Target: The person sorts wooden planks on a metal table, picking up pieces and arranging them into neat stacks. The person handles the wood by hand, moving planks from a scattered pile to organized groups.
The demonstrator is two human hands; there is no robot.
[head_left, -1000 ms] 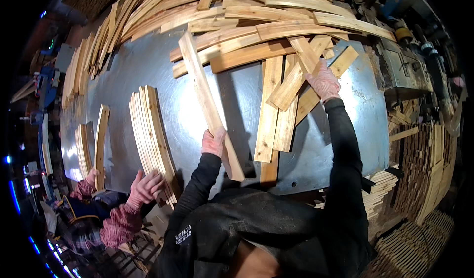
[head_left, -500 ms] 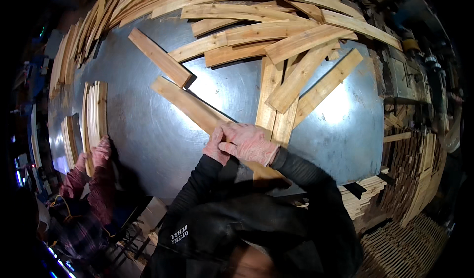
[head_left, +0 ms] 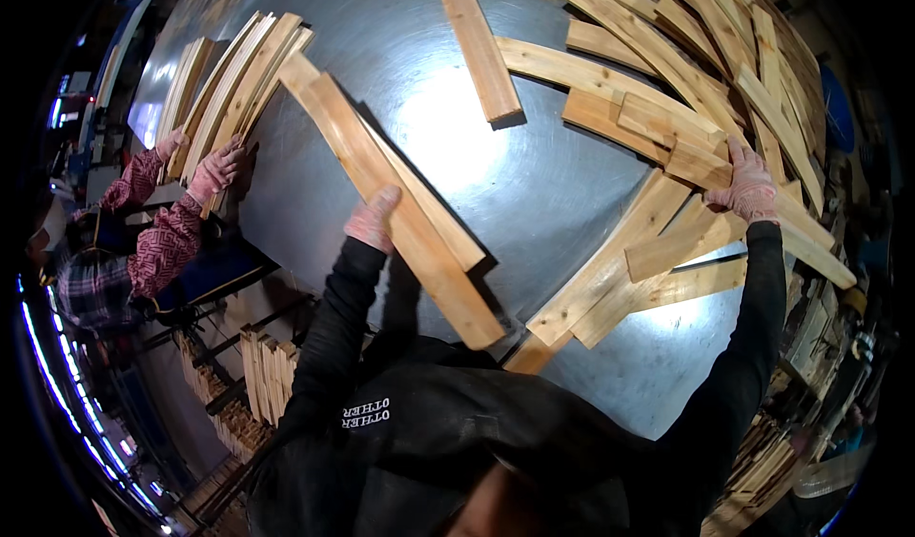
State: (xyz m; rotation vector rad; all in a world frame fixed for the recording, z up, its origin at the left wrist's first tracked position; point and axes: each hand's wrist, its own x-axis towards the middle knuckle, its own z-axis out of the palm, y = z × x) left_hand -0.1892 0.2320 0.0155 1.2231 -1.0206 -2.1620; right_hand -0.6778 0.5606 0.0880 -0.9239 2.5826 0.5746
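My left hand (head_left: 375, 220), in a pale pink glove, grips a long wooden board (head_left: 410, 237) by its left edge, thumb on top and fingers hidden below. Under and beside it lies a second board (head_left: 440, 221), partly covered. Out to the right, my right hand (head_left: 748, 189), gloved alike, reaches into a loose pile. Its thumb and fingers close round the end of a short-looking board (head_left: 699, 163). Several crossed boards (head_left: 610, 270) lie between my hands, towards me.
A metal tabletop (head_left: 448, 146) carries the wood. One single board (head_left: 477, 46) lies far off in the middle. Heaped boards (head_left: 658, 46) fill the far right. At left, a co-worker's gloved hands (head_left: 217, 168) hold a bundle of strips (head_left: 238, 75). Stacked wood (head_left: 267, 375) stands below the table.
My hands have parted: the left holds a board, while the right has moved out to the pile. The view has swung right. The co-worker's hands remain at the strips.
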